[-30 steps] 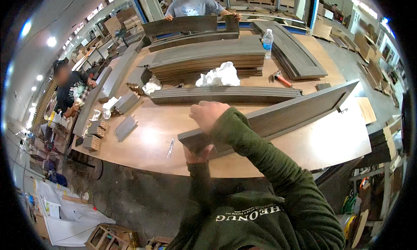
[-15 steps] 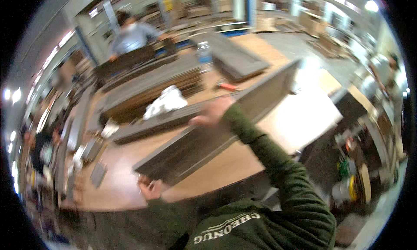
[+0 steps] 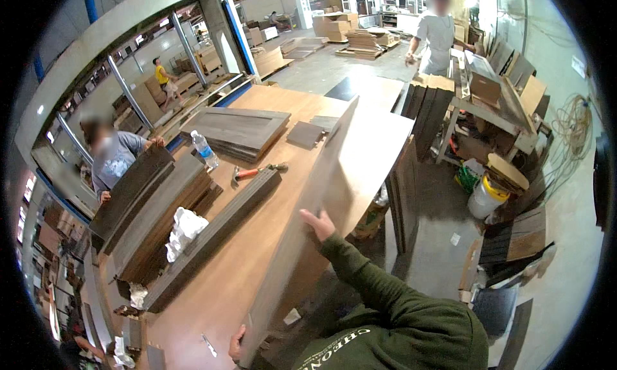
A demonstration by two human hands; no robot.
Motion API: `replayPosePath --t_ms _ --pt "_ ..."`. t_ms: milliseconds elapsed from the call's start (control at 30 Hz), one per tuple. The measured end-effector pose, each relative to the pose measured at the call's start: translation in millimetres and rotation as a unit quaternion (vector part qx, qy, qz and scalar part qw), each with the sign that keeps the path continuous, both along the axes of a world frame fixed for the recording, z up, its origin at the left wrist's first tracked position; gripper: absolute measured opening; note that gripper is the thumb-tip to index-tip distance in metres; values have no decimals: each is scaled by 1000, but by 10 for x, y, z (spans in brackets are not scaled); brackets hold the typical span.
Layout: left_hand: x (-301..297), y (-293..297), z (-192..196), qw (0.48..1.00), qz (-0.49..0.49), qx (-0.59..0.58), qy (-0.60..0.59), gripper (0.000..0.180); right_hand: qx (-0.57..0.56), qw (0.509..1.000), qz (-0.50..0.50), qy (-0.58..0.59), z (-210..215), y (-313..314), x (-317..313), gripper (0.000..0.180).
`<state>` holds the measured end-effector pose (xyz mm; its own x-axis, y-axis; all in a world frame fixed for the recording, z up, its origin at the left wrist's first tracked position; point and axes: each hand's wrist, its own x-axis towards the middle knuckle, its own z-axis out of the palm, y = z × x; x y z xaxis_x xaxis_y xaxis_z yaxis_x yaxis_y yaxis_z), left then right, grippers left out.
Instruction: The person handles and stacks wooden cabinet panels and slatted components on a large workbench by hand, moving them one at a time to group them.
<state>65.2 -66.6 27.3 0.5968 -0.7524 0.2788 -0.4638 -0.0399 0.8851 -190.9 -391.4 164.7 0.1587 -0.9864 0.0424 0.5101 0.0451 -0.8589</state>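
A long grey wood-grain panel [image 3: 283, 267] stands tilted on its long edge, running from beside me to the far right side of the table. My left hand [image 3: 238, 344] curls around its near end, partly hidden behind it. Against the panel's broad face lies my right hand [image 3: 319, 225], fingers stretched out and thumb raised. To the left of the panel is a stack of narrow grey strips [image 3: 212, 241]. A hammer [image 3: 257, 171] with a red-and-black handle rests beyond those strips.
Crumpled white paper [image 3: 186, 232] sits by a panel stack [image 3: 157, 222]. A water bottle [image 3: 204, 149] and more panels [image 3: 238, 129] stand farther back. Across the table, a person [image 3: 116, 155] handles a dark panel; another person [image 3: 437, 39] stands far right. Upright panels [image 3: 405, 196] lean right of the table.
My view has swung right. The panel has turned so its far end points farther away from me. My right hand has gone from gripping its upper edge to lying on its face.
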Motion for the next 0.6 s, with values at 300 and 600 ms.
replayPosePath --t_ms 300,600 --pt "-694 379 -262 881 218 -1 -420 38 254 966 -14 46 -1794 450 -916 26" --pt "-708 1218 -786 918 139 -43 370 46 269 957 -7 109 -1968 939 -1074 45"
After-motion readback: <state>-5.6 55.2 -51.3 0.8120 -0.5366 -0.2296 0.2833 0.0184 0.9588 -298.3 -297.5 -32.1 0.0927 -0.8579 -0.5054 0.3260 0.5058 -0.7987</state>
